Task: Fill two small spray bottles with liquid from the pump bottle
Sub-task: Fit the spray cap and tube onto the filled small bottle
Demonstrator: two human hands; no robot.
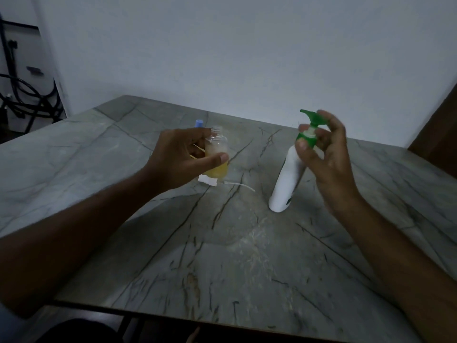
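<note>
**Open spray bottle in the left hand, right hand at the pump**

The white pump bottle (284,180) stands on the grey veined stone table (222,256), leaning a little in this wide view, with its green pump head (312,118) pointing left. The right hand (324,154) is at the green collar just below the pump head: thumb on the near side, fingers curved round the far side. The picture is blurred there, so whether it clasps the collar firmly cannot be told.

Left of the pump bottle, the left hand (183,155) grasps a small clear spray bottle (217,154), thumb across its front. This bottle is uncapped, its threaded neck bare, and holds yellow liquid in its lower part. Under it on the table lies a white spray cap with its dip tube (231,182). Behind the left hand, farther from the pump bottle, a blue cap (199,123) shows; what it sits on is hidden.
</note>
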